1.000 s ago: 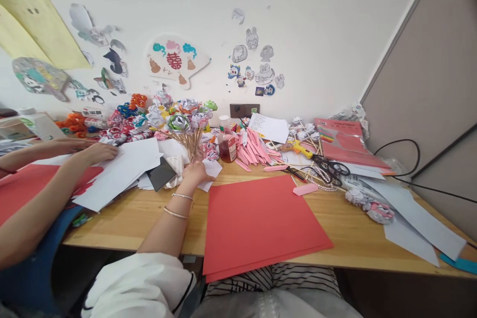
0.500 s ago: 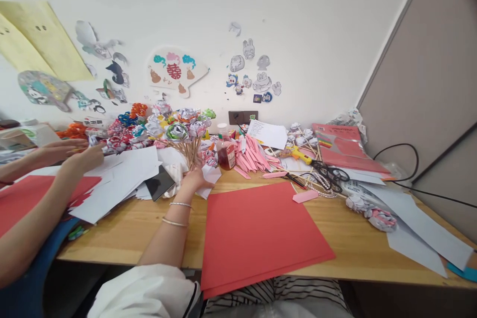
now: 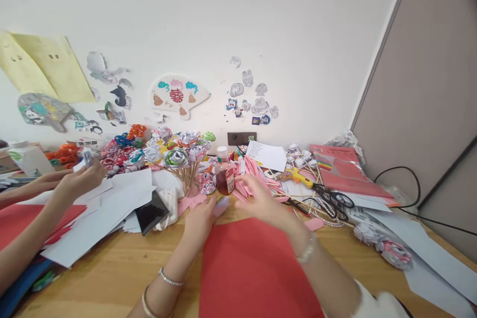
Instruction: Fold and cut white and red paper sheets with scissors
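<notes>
Pale slip (image 3: 221, 206) sits just right of the left hand (image 3: 200, 221), between both hands, long axis slanting away rightward; left hand nearer. Blurred there, can't tell if left fingers grip it. Right hand (image 3: 263, 203): fingers apart, near pink strips (image 3: 241, 190). Red sheet (image 3: 253, 268) lies closer to the wearer.

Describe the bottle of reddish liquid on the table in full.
The bottle looks clear, in glass or plastic, with a pale cap on top and some green near the neck. Dark reddish-brown liquid shows through its body, and a red-and-white label sits on its right side. It stands upright towards the back of the wooden table, between a crumpled paper flower and pink paper strips. The right hand is close by; contact is unclear.
</notes>
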### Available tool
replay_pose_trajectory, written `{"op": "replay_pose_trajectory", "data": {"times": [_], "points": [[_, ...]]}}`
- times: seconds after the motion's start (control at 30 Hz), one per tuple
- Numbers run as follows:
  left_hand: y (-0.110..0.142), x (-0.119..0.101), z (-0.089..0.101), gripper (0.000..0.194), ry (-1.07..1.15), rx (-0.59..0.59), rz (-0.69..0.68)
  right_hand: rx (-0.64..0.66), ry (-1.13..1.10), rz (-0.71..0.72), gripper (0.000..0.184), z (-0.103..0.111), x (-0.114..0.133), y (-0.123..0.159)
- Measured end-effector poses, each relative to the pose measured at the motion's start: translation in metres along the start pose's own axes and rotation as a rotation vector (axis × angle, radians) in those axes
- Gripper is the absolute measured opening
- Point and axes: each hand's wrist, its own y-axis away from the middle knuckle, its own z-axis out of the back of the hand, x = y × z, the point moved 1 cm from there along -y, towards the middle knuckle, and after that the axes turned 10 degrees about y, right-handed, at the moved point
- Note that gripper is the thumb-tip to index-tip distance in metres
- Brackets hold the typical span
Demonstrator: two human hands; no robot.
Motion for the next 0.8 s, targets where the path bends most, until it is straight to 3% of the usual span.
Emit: {"op": "replay_pose_trajectory", "data": {"times": [0.13,0.23,0.4,0.6,0.8], "points": [[-0.001,0.018,-0.008,0.038,0.182,-0.039,-0.045,0.130,-0.096,-0.137,0.070,-0.064,-0.023,-0.017],[-0.005,0.039,-0.012,0.045,0.356,-0.105,-0.006,0.137,-0.166,-0.219,0.052,-0.097,-0.045,-0.030],[-0.004,0.060,-0.026,0.054,0.655,-0.283,0.127,0.085,-0.272,-0.353,0.036,-0.112,-0.055,-0.031],[-0.003,0.057,-0.043,0.054,0.870,-0.517,0.225,-0.062,-0.413,-0.443,0.034,-0.125,-0.038,-0.028],[-0.012,0.051,-0.052,0.022,0.962,-0.673,0.309,-0.237,-0.384,-0.484,0.012,-0.141,-0.035,-0.034]]}}
